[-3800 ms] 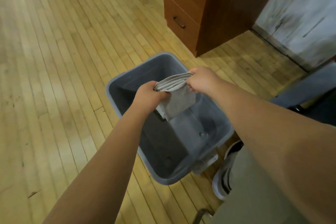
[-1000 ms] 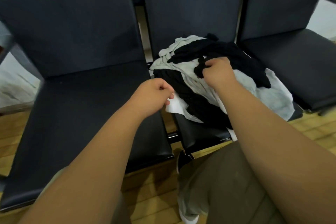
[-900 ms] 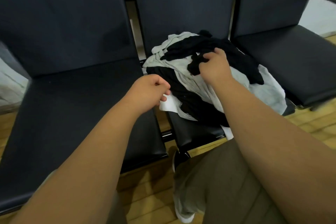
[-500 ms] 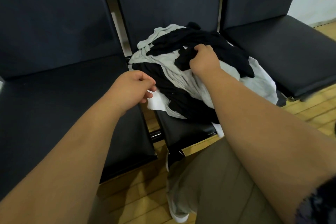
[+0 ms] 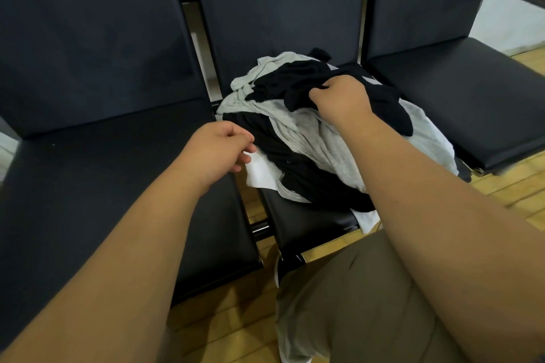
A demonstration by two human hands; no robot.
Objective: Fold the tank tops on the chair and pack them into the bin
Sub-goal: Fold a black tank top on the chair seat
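A jumbled pile of tank tops (image 5: 309,138) in black, grey and white lies on the middle dark chair seat (image 5: 306,221). My right hand (image 5: 339,97) grips a bunch of the black tank top (image 5: 283,82) at the top of the pile. My left hand (image 5: 218,150) hovers at the pile's left edge with loosely curled fingers, just over a white tank top (image 5: 259,171), holding nothing. The bin is out of view.
Three dark padded chairs stand in a row: the left chair (image 5: 88,156), the middle one with the pile, the right chair (image 5: 472,91). A wooden floor (image 5: 236,327) shows below, and my olive trouser leg (image 5: 354,303) is in front of the middle seat.
I have turned from the grey bin, where both hands held a folded grey top, to the chairs. Over the last second my right hand has bunched the black top tighter; my left hand stays beside the pile.
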